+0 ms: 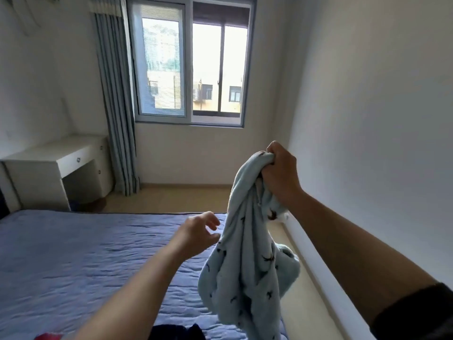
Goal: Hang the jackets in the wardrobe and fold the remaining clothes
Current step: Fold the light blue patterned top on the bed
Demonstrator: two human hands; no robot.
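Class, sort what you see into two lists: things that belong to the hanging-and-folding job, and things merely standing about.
Job: pale blue garment, gripped by the right hand; left hand, open near it; dark clothes and red cloth on the bed.
Not the job: white desk; curtain; window.

Bright window (191,67) daylight — soft focus, wide-angle bowing at edges

No text, label, brand, number or sign can be read anywhere.
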